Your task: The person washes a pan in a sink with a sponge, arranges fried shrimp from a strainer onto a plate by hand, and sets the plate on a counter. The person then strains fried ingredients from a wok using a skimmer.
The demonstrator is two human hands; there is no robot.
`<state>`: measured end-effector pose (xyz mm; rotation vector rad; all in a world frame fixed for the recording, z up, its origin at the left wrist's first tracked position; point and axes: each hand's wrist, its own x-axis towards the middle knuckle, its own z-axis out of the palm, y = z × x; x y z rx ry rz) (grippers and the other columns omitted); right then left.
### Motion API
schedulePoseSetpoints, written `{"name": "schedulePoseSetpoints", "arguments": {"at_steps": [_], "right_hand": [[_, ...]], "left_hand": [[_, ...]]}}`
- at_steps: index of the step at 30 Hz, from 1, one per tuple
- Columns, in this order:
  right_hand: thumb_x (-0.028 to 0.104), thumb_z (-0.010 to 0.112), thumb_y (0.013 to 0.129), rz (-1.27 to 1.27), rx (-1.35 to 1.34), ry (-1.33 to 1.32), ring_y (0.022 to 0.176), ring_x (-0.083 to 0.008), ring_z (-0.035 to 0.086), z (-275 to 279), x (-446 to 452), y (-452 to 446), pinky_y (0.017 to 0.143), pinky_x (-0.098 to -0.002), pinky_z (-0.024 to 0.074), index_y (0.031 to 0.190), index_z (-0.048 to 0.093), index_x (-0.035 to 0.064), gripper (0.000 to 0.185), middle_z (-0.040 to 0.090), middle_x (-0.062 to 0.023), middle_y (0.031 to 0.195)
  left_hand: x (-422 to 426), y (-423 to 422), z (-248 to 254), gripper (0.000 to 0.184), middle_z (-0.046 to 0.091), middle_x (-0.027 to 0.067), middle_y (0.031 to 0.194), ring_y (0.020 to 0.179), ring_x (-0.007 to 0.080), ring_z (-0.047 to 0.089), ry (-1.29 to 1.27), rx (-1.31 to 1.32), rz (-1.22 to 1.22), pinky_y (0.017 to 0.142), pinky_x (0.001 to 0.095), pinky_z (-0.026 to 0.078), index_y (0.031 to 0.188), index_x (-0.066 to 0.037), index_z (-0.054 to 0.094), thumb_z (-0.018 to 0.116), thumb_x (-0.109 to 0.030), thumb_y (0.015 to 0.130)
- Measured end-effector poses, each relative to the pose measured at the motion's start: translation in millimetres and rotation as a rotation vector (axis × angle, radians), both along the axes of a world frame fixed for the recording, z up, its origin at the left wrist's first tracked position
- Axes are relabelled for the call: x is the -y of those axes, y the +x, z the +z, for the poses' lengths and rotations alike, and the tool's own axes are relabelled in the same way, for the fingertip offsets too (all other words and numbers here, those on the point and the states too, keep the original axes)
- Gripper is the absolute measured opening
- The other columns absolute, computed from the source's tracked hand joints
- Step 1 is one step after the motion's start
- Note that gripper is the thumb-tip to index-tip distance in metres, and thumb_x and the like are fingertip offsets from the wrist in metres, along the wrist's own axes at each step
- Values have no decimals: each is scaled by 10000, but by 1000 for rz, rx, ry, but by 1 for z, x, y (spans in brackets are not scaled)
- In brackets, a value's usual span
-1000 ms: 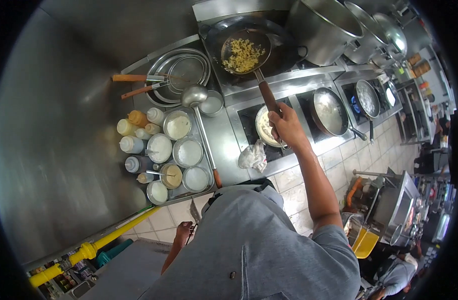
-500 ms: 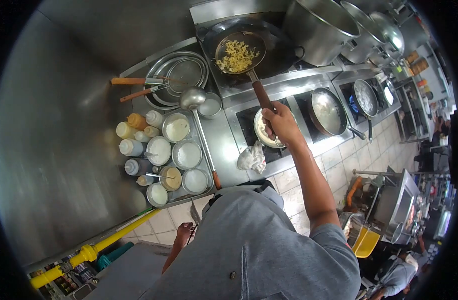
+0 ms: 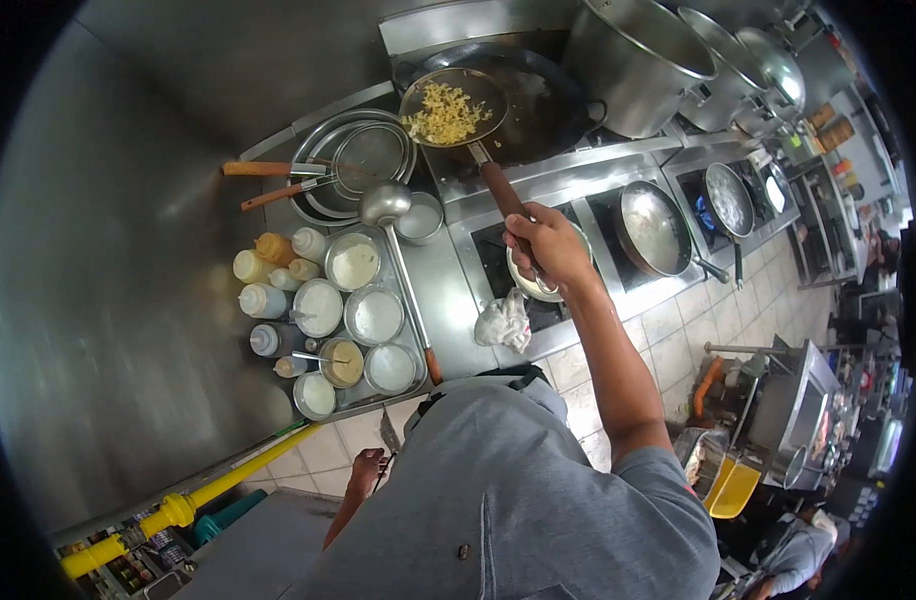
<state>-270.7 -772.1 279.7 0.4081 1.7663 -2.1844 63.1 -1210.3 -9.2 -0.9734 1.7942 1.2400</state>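
My right hand (image 3: 551,246) is wrapped round the brown handle of a mesh strainer (image 3: 493,128). Yellow crumbly food, like scrambled egg (image 3: 446,112), lies in its mesh. The strainer is over the left part of a large dark wok (image 3: 548,100) at the back of the stove. Beneath my right hand, partly hidden, is a pale round pan (image 3: 583,240) on a burner. My left hand (image 3: 366,468) hangs low by my waist with curled fingers. A thin dark thing shows at its fingers, too small to name.
A ladle (image 3: 386,203) lies across the counter beside nested bowls and strainers (image 3: 308,135). Several seasoning tubs (image 3: 375,314) and squeeze bottles (image 3: 263,300) stand left. A crumpled cloth (image 3: 504,322) lies at the stove's edge. Frying pans (image 3: 655,228) and tall pots (image 3: 633,70) are right.
The strainer and my right hand have moved a little to the left, so the strainer now sits over the wok's left rim. My left hand stays about where it was.
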Motion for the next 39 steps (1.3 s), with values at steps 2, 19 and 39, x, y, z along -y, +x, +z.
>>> {"name": "schedulePoseSetpoints", "arguments": {"at_steps": [2, 19, 39], "right_hand": [[112, 542, 934, -64, 13, -51, 450, -114, 457, 1, -2, -4, 363, -279, 355, 1023, 471, -31, 182, 515, -58, 709], [185, 589, 896, -30, -317, 1260, 760, -412, 669, -61, -157, -73, 675, -473, 517, 1035, 605, -25, 253, 661, -265, 839], [181, 550, 954, 171, -23, 286, 429, -95, 481, -26, -94, -28, 362, -260, 369, 866, 543, 14, 188, 541, -28, 661]], "left_hand": [[9, 0, -15, 316, 658, 69, 842, 683, 159, 603, 12, -10, -38, 599, 324, 501, 1124, -24, 593, 595, -287, 950], [36, 40, -90, 304, 631, 53, 793, 647, 139, 589, 139, -267, -174, 554, 297, 484, 1075, -5, 616, 590, -284, 957], [10, 3, -48, 253, 630, 54, 758, 577, 121, 569, 135, 56, 235, 496, 279, 462, 1074, -27, 575, 615, -237, 937]]}}
